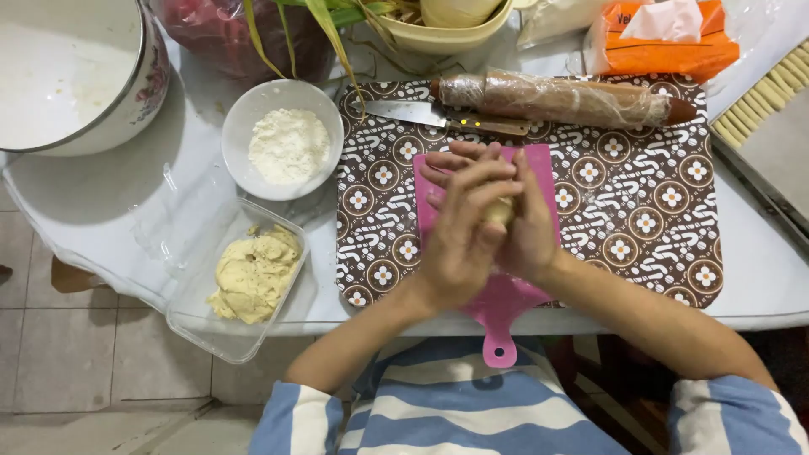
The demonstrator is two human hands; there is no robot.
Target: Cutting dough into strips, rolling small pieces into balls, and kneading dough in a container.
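Note:
My left hand (462, 232) and my right hand (527, 227) are pressed together over a pink cutting board (506, 303), with a small piece of pale dough (500, 211) squeezed between the palms. Only a sliver of the dough shows between the fingers. The board lies on a brown patterned mat (640, 211). A clear plastic container (211, 329) holding a lump of the same yellowish dough (253, 274) sits to the left of my left hand.
A white bowl of flour (286, 143) stands left of the mat. A knife (438, 118) and a plastic-wrapped rolling pin (565, 99) lie along the mat's far edge. A large white pot (76, 76) is far left, an orange tissue pack (657, 38) far right.

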